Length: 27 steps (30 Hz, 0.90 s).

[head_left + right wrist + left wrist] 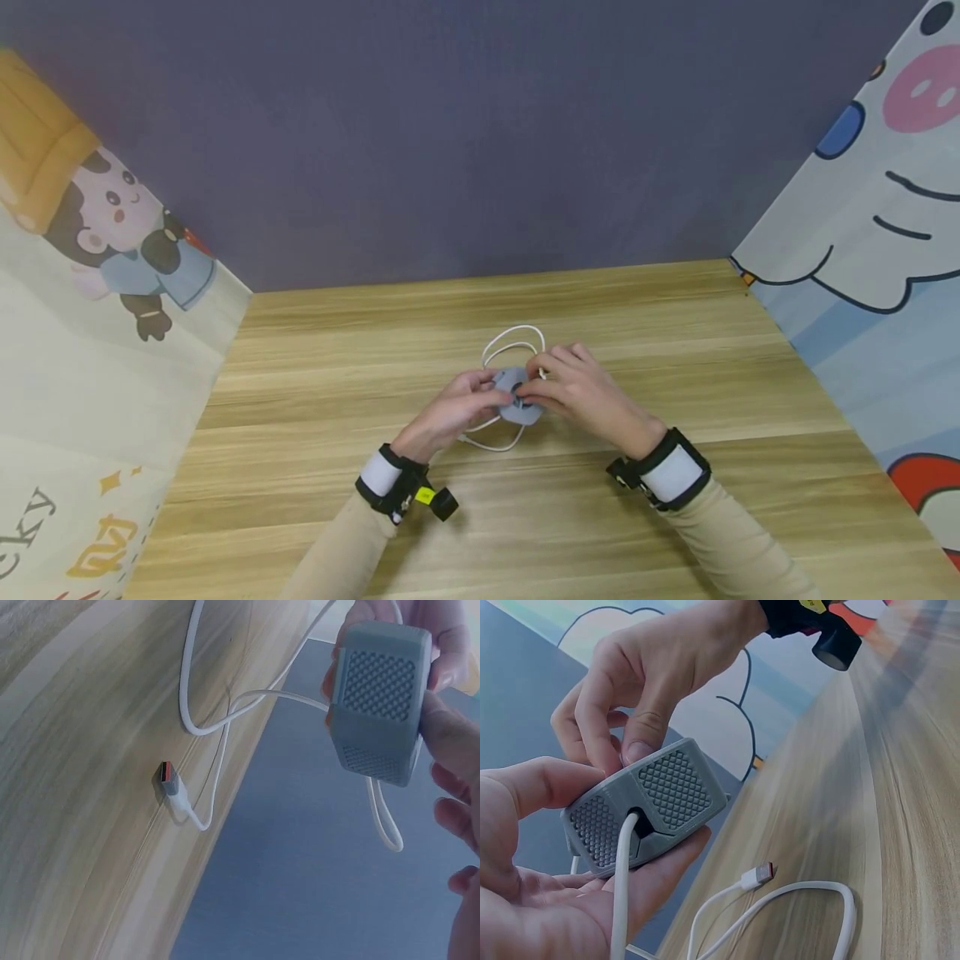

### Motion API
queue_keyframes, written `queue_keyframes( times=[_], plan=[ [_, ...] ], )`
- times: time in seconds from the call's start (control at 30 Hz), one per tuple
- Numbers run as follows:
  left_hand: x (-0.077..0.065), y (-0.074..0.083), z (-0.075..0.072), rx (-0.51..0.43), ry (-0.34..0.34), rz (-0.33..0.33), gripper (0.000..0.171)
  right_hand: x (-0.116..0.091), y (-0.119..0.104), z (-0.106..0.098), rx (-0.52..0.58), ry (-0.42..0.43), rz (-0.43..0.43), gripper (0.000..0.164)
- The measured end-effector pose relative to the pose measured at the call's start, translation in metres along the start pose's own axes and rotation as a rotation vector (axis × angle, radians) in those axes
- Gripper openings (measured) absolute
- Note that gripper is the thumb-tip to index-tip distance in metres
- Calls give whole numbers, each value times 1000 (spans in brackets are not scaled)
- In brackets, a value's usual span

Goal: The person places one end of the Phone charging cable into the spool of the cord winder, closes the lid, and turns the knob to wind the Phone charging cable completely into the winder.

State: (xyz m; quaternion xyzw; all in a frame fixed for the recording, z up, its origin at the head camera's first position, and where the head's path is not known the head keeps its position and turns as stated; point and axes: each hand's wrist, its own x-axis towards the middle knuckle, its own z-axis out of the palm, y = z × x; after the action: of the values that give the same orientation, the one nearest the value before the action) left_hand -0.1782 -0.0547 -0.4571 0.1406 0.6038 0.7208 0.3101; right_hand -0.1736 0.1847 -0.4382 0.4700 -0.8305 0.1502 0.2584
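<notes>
A person's left hand [457, 404] is gripping a gray case [676, 787] just above a wood-grain surface [300, 400], its thumb pressing one edge and its other fingers supporting the case from beneath, partly hidden behind it. The right hand [588, 396] is bending its fingers at the case's dark middle, thumb and forefinger nearly meeting; the tips are covering whatever lies between them, so whether they are pinching anything cannot be told.

A white cable [620, 881] is emerging from a dark slot [643, 825] in the case's textured face, its path inside going unseen. Loops are spreading on the far and near sides of the case, while the left wrist view is cutting the cable off along its lower edge. A plug [171, 780] is lying on the surface apart from the case, red showing at its mouth; in the head view it is proving hard to make out.

Black straps [405, 486] are circling both wrists, and beige sleeves [341, 542] are running out of the frame. A dark wall [480, 142] is rising behind, and printed panels [75, 375] are flanking the surface, their cartoons cut off at the edges.
</notes>
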Motion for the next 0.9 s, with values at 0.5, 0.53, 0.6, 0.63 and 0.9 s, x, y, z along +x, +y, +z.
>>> queue_keyframes(
  times=[0.5,0.53,0.6,0.63,0.9],
  plan=[
    [-5,4,4,-12,3,14,58,0,-5,2,-72,9,47,16],
    [-5,4,4,-11,5,19,58,0,-5,2,-75,17,45,16],
    [-5,3,4,-14,7,24,59,0,-5,4,-82,35,42,17],
    [-5,3,4,-16,7,27,59,0,-5,4,-84,40,43,18],
    [-5,1,3,-41,4,53,61,1,-7,9,-102,86,56,20]
  ],
)
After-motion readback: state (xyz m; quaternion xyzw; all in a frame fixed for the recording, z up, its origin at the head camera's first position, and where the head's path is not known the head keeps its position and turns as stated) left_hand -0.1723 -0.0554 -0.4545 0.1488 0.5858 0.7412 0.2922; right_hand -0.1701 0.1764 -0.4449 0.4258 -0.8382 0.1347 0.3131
